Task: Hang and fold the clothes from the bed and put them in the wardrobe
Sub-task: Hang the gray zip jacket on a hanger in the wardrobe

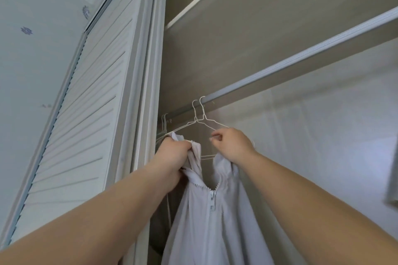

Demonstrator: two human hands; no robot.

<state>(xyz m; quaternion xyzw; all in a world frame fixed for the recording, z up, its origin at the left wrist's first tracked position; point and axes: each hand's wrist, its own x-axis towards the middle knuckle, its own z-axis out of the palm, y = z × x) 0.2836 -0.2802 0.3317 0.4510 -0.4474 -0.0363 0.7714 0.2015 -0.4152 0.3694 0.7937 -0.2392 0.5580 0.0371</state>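
Forearms reach up from the bottom of the view into the open wardrobe (280, 54). The left hand (172, 154) has its grip clenched on a bunch of the collar of a pale zip-up jacket (215, 221), and the right hand (231, 145) pinches the sloping wire of a white hanger (206, 125) at the jacket's other shoulder. The jacket hangs below both hands, its zip (212, 199) closed up to the chest and open above.

It looks light, soft and limp, so it should slump off the thin wire unless each shoulder is seated; the collar and shoulder seams seem the best places to hold. The wire hanger probably bends easily.

Two hooks sit over the rail (301, 64), with more hangers (164, 125) pushed to the left end. A louvred door (86, 114) stands at the left.

No brand, label or writing can be read.
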